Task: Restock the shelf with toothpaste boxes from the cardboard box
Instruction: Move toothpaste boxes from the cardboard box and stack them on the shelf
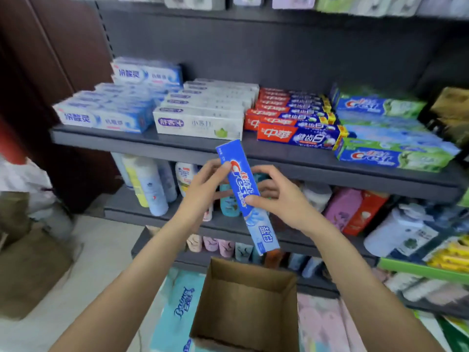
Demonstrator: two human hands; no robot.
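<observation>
Grey shelf (177, 146) stocked with rows of toothpaste boxes; open carton (243, 308) below.
You hold a blue box (243, 191) upright and tilted before the shelf edge, above the carton; your left hand (203, 184) and right hand (279, 196) both grasp it, fingers curled round its sides.

From my remote feed: two bare forearms, no sleeves, watch or rings visible. My left hand (203, 184) and right hand (281, 196) are ungloved, with short, unpainted nails; the arms run slim to the frame's bottom edge.
</observation>
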